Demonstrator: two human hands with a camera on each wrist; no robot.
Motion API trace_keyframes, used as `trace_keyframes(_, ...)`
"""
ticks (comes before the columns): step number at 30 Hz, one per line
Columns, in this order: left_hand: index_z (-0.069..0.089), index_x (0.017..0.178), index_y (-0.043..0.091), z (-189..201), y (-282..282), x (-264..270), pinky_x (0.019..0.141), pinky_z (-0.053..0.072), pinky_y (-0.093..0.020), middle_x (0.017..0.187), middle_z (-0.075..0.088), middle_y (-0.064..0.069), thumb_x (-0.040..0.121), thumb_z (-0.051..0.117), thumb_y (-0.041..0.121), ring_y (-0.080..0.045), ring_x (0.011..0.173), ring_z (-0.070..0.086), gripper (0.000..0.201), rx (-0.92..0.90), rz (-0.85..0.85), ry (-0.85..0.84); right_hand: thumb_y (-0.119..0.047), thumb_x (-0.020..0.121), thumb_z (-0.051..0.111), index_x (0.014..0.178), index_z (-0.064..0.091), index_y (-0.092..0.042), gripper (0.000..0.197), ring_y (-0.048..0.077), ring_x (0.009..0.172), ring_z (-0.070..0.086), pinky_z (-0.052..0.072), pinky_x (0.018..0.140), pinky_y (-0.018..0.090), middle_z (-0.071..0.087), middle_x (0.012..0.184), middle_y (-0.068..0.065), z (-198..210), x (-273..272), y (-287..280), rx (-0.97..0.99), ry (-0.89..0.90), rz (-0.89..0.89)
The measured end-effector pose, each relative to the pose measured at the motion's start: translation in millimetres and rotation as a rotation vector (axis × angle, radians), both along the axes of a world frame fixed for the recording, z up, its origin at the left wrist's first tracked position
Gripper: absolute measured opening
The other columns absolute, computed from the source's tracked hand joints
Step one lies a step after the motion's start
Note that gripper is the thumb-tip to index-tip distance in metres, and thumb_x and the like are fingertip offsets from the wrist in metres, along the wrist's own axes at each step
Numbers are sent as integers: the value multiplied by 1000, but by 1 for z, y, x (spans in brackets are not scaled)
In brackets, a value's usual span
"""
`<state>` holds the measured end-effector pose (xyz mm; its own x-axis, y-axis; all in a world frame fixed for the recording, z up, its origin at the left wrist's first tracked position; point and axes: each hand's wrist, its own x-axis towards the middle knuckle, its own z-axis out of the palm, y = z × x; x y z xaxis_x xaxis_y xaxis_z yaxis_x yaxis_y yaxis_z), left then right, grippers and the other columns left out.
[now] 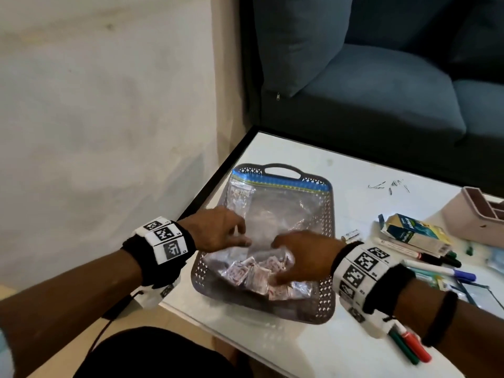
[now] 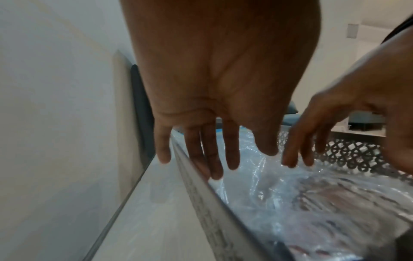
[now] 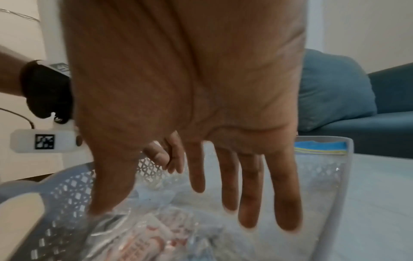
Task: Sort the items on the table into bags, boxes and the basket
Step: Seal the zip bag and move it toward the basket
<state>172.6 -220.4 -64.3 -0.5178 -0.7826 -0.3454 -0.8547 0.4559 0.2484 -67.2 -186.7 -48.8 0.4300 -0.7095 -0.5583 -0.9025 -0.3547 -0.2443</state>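
A grey perforated basket [image 1: 326, 296] stands on the white table near its left edge. Inside lies a clear zip bag [image 1: 275, 211] with a blue seal strip, and several small red-and-white sachets [image 1: 253, 271] are heaped in its near end. My left hand [image 1: 223, 230] reaches in over the basket's left rim [image 2: 201, 194], fingers [image 2: 232, 150] straight and spread above the plastic. My right hand [image 1: 300, 255] hovers over the sachets, fingers [image 3: 248, 194] straight, with the thumb tip touching the bag [image 3: 156, 229]. Neither hand holds anything.
Right of the basket lie several markers [image 1: 436, 271], a blue-yellow carton [image 1: 417, 233], a small battery [image 1: 351, 236] and a pink organiser [image 1: 477, 216]. Red and green markers [image 1: 409, 347] sit by my right wrist. A blue sofa [image 1: 381, 91] stands behind the table.
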Motion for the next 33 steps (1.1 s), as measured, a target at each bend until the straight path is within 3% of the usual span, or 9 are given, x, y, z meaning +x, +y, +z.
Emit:
trace_keyframes(3,48,146,24,-7,-7,1,108,43,-47,148,48,-10,97,57,56,-28,136,47,59,-228,-30,-76,-67,90,57,148,41,-27,73,30,134,47,44,108,50,43,151,9,-9,0,-18,-237,77,-59)
trace_keyframes(7,15,161,21,-26,-19,-5,123,16,-58,170,4,-12,85,65,68,-29,157,5,103,-110,0,-372,-81,86,38,152,33,-32,82,36,147,31,10,120,67,36,157,16,-30,-13,-43,-354,375,53)
trace_keyframes(15,35,152,36,0,-10,-20,118,4,-72,168,18,-3,68,24,100,-31,156,9,107,147,8,-360,-80,90,31,151,37,-24,83,40,149,27,10,121,65,37,158,19,-39,-15,-26,-390,262,1)
trace_keyframes(17,22,159,38,19,8,-27,120,8,-68,170,15,-3,64,28,102,-29,156,10,114,229,-94,-362,-73,95,32,141,49,-25,69,32,144,37,18,121,62,50,150,8,-25,-16,-3,-393,54,-5)
trace_keyframes(20,43,147,41,37,41,-32,117,16,-68,150,46,1,60,41,102,-22,144,35,106,233,-296,-297,-70,97,35,121,66,-27,58,22,123,57,38,109,51,68,124,-4,-4,-20,41,-394,-157,20)
trace_keyframes(23,63,127,36,41,72,-34,115,28,-55,125,64,4,80,54,82,-19,123,55,67,108,-415,-285,-62,96,45,109,73,-23,49,22,107,64,49,96,43,73,109,-3,11,-27,85,-375,-251,36)
trace_keyframes(27,76,103,21,61,95,-43,80,54,-35,101,73,-8,87,72,39,-33,96,69,25,59,-333,-409,-46,98,57,110,73,-17,35,23,109,59,50,93,40,70,111,2,26,-41,138,-324,-312,-12)
trace_keyframes(30,74,111,18,75,103,-43,85,55,-34,115,71,-11,83,75,27,-31,106,69,29,87,-212,-586,-49,99,57,123,67,-20,39,20,122,52,46,102,40,66,126,-1,30,-50,165,-328,-316,-59)
trace_keyframes(33,69,119,21,87,116,-58,96,51,-32,125,65,-6,84,78,44,-26,117,62,43,119,-174,-580,-52,99,55,125,65,-22,41,21,124,52,45,104,42,66,127,-1,40,-71,187,-356,-283,-111)
